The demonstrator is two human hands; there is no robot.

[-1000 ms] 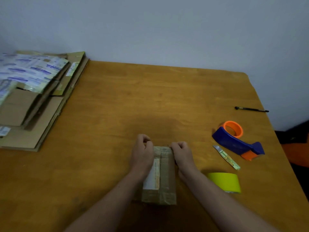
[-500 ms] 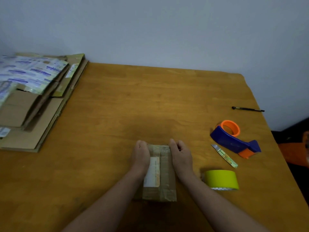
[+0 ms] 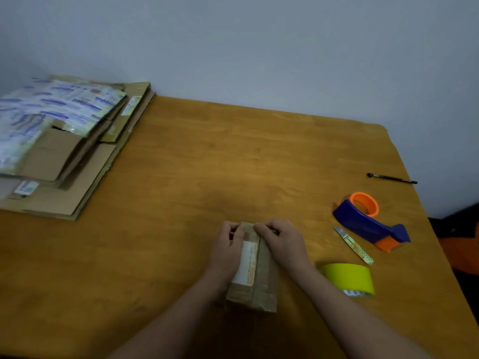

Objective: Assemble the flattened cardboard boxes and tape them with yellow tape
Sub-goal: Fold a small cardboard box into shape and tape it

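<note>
Gripping a small cardboard box (image 3: 259,286).
My left hand (image 3: 228,246) and right hand (image 3: 283,242) curl around its far end, hiding it; the white label (image 3: 246,263) is too blurred to read.

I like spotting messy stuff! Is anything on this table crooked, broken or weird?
The flattened cardboard stack at the far left is untidy, its sheets fanned askew. The small box held by the left hand and right hand looks creased at its near corner. Nothing looks spilled.
</note>
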